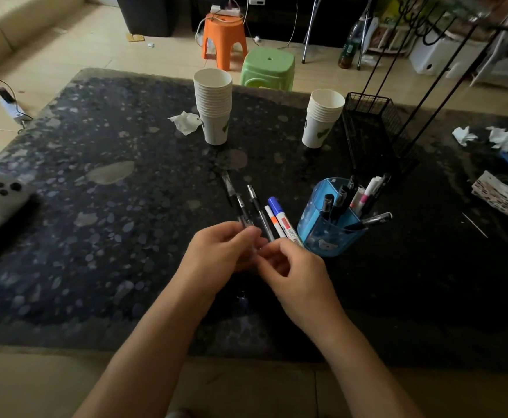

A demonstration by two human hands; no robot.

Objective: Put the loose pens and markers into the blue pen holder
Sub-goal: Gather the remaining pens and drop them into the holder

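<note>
The blue pen holder (326, 233) stands on the dark table, right of centre, with several pens and markers sticking out of it. Left of it lie loose pens side by side: a blue-capped white marker (280, 217), a thinner pen with an orange band (271, 217), and black gel pens (257, 206) with another (226, 184) further back. My left hand (221, 254) and my right hand (295, 276) meet over the near ends of these pens. Fingers of both hands pinch the near end of a black gel pen. The grip itself is blurred.
Two stacks of white paper cups (213, 107) (322, 117) stand at the back. A black wire basket (373, 131) is behind the holder. Crumpled tissues (186, 122) (504, 138) lie about. A white object (0, 191) sits at the left edge. Stools stand beyond the table.
</note>
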